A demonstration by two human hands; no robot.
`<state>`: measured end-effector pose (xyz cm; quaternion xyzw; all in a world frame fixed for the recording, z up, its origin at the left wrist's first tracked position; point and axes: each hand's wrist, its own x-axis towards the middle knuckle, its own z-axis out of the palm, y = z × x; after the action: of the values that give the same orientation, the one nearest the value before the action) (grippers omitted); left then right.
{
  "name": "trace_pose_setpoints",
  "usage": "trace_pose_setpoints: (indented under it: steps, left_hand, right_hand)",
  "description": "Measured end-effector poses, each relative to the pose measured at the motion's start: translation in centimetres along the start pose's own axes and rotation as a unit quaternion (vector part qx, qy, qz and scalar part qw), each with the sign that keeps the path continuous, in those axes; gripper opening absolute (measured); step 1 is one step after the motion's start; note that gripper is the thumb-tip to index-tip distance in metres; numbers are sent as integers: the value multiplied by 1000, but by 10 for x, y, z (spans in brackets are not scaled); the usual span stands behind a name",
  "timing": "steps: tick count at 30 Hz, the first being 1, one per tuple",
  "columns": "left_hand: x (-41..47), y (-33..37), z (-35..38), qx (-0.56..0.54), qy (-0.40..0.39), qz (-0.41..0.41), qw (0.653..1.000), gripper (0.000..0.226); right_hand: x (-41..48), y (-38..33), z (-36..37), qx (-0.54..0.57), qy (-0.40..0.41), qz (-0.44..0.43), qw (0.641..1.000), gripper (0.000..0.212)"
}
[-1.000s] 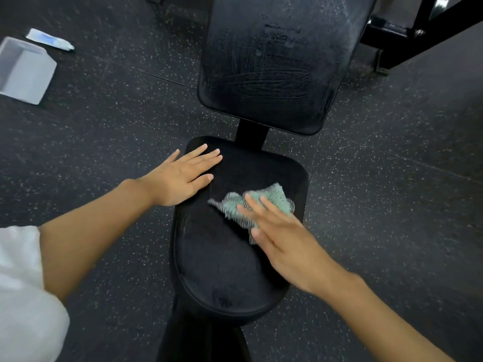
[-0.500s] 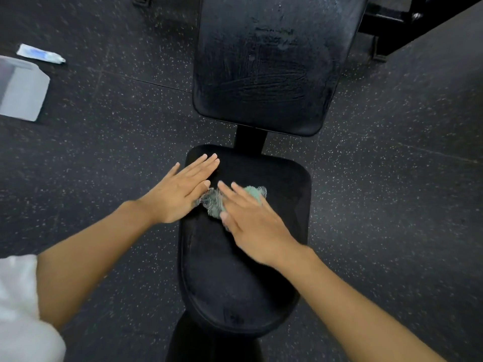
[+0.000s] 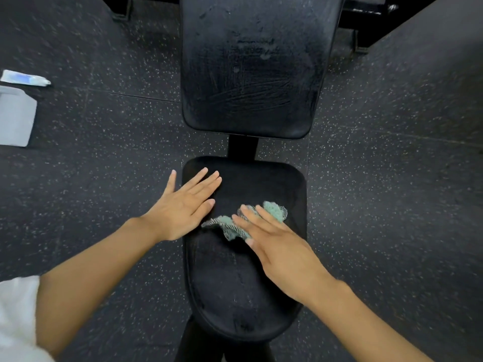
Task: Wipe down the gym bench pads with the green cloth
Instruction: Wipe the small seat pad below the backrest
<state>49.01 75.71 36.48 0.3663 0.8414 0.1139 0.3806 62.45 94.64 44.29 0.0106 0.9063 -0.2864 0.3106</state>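
The black seat pad [image 3: 243,288] of the gym bench fills the lower middle, and the black back pad [image 3: 251,69] stands beyond it, streaked with wipe marks. A crumpled green cloth [image 3: 274,211] lies on the seat pad's far half. My right hand [image 3: 274,246] presses flat on the cloth with straight fingers, covering its middle. My left hand [image 3: 183,205] rests flat on the seat pad's left edge, fingers straight, just left of the cloth.
Dark speckled rubber flooring [image 3: 392,178] surrounds the bench. A white box [image 3: 15,116] and a small white and blue tube [image 3: 24,78] lie on the floor at the far left. Black frame parts [image 3: 366,27] stand at the upper right.
My right hand swept the cloth left toward my left hand, then back right across the seat pad. My left hand stayed on the pad's left edge.
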Motion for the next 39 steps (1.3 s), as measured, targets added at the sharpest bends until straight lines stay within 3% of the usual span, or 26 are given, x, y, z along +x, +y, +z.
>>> trace_pose_setpoints:
  steps: [5,9,14,23,39]
  left_hand:
    - [6,26,3,12,-24,36,999,81]
    - [10,41,9,3,-22,42,999,81]
    - [10,40,10,3,-19,39,999,78]
    - [9,39,11,-4,-12,33,999,72]
    - [7,42,9,0,-14,24,1000,74]
  right_hand:
    - [-55,1,8,-79,54,40,995,46]
    - [-59,2,24,-68,59,87,992,52]
    - [-1,40,19,-8,56,84,995,50]
    - [98,118,-13,24,50,167,984,47]
    - [-51,37,9,-6,71,-17,997,51]
